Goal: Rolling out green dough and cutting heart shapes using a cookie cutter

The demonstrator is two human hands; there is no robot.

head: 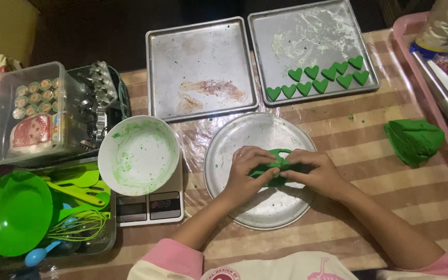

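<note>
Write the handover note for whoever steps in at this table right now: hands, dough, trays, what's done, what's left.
Left hand and right hand: both pressing on a heart-shaped cutter and flattened green dough over the round metal plate.
Done: ten green dough hearts lie in two rows on the right baking tray.
Left baking tray: no hearts on it, only smears.
Left to cut: the dough under the hands and a lump of green dough on the striped tablecloth to the right.
White mixing bowl, smeared green, sits on the kitchen scale.
</note>
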